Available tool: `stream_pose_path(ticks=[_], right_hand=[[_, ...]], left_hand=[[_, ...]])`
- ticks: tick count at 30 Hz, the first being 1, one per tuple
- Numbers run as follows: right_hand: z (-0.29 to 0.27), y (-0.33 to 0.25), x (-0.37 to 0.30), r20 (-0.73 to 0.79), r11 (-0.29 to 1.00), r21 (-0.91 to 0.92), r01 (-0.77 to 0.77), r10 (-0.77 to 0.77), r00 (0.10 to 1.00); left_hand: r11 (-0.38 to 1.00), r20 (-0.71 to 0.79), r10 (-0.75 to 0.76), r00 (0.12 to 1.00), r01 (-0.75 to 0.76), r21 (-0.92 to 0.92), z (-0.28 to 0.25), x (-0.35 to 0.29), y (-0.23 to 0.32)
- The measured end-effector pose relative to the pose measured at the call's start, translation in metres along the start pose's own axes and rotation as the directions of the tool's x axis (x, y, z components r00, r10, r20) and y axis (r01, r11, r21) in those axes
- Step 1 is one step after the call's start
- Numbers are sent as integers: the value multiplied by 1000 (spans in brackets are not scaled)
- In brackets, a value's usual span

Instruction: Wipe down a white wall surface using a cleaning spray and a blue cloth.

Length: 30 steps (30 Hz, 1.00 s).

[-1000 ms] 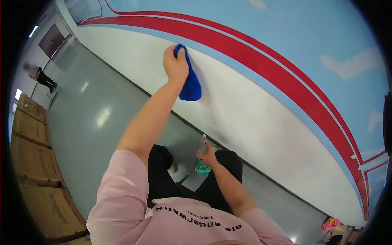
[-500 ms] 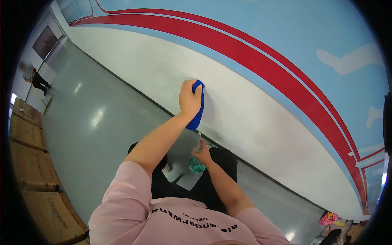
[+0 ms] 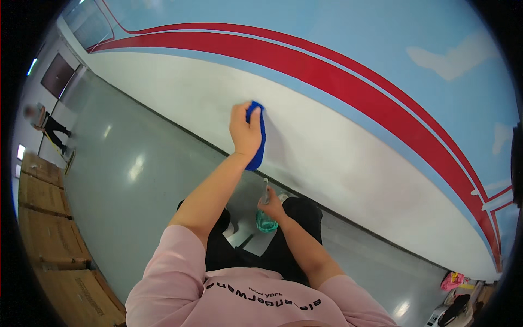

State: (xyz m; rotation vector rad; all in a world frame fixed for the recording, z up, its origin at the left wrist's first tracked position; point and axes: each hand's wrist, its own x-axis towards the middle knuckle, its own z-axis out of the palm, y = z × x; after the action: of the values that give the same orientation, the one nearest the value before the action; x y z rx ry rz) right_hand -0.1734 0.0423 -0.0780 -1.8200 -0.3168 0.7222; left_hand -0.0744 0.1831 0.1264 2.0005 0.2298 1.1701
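Observation:
My left hand (image 3: 243, 131) grips a folded blue cloth (image 3: 257, 155), fingers bent around its upper part. The cloth is held up at the white lower band of a wall (image 3: 338, 144); whether it presses flat on the surface I cannot tell. Lower down, between my knees, my right hand (image 3: 273, 207) is closed around the neck of a clear spray bottle (image 3: 266, 224) with green liquid in it. The bottle's pale nozzle points up toward the wall's foot. Part of the bottle's head is hidden by my fingers.
Above the white band runs a red stripe (image 3: 305, 70) on light blue. Brown cartons (image 3: 54, 234) line the left side of the grey floor (image 3: 147, 191). Far left, a person (image 3: 50, 125) holds a long-handled floor tool. Assorted items, one pink (image 3: 452, 280), lie at the lower right.
My left hand has shifted a little to the left along the wall with the cloth. My right hand still holds the bottle in nearly the same place. The whole view has tilted slightly.

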Motion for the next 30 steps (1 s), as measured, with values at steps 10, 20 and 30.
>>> stream_pose_path(ticks=[10, 20, 30], right_hand=[[1, 4, 1, -54, 992, -105, 75, -81, 995], [-6, -8, -3, 30, 1000, 10, -18, 17, 999], [-2, -10, -2, 55, 999, 22, -28, 27, 998]], left_hand=[[992, 230, 111, 967, -94, -85, -2, -13, 34], [969, 131, 248, 960, -247, -24, 22, -16, 50], [918, 70, 384, 921, -373, -133, 29, 5, 98]])
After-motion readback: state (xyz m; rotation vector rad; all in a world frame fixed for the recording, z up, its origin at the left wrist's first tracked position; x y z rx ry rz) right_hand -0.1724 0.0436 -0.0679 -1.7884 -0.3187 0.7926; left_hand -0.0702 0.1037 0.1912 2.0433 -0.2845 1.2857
